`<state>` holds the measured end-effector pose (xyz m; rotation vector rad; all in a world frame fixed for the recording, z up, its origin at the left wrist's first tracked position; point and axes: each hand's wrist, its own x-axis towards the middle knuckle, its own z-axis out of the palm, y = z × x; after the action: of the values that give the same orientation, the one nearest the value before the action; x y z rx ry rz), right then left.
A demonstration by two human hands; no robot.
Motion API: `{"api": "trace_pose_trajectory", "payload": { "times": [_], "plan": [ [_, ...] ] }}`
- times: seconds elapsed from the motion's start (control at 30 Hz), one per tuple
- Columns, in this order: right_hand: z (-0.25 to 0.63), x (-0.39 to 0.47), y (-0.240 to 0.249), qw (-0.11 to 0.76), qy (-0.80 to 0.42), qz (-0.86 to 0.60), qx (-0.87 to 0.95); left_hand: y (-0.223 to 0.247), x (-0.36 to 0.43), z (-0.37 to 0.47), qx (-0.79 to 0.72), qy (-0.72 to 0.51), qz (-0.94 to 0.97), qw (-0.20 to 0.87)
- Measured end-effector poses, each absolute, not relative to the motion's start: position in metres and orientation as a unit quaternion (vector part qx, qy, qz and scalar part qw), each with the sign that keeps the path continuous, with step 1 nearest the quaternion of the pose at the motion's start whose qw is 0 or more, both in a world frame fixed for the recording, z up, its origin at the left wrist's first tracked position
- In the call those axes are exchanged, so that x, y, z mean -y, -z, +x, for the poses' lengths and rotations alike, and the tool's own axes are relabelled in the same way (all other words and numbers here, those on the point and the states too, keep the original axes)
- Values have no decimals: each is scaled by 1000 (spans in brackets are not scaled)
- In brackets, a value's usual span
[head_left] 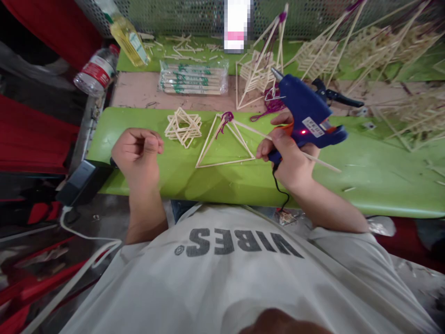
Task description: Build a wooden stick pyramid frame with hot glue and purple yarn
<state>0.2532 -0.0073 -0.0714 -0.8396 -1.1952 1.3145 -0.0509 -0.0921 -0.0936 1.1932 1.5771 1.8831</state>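
My right hand (292,157) is wrapped round the handle of a blue hot glue gun (306,102), its nozzle pointing up and left and a red light lit on its side. A thin wooden stick runs under or past that hand, from the top of a triangular stick frame (225,164) to the lower right. Purple thread (227,117) is tied at the frame's top. A small star-shaped lattice of sticks (183,127) lies left of the frame. Closest to the lattice is my left hand (137,150), its fingers curled closed above the green surface, with nothing visible in them.
Behind lie a plastic pack of sticks (193,78), a bottle of yellow liquid (130,41), a red-labelled clear bottle (97,69) and purple thread (273,102). Finished-looking stick structures (320,58) stand at the right, near black-handled pliers (340,97). A black cable (281,188) hangs from the glue gun.
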Motion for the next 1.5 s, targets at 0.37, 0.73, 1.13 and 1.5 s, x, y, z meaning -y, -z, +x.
{"api": "trace_pose_trajectory", "payload": {
  "times": [0.37, 0.73, 1.13, 1.5],
  "plan": [
    [242, 3, 66, 578, -570, -351, 467, 102, 91, -53, -566, -640, 489, 174],
    [240, -11, 50, 537, -632, -374, 414, 109, 72, -61, -627, -458, 603, 186],
    [244, -12, 34, 505, -693, -370, 358, 110, 65, -4, -615, -378, 669, 178],
    [234, -22, 22, 483, -714, -360, 357, 113, 61, -6, -587, -403, 671, 208]
  ]
}}
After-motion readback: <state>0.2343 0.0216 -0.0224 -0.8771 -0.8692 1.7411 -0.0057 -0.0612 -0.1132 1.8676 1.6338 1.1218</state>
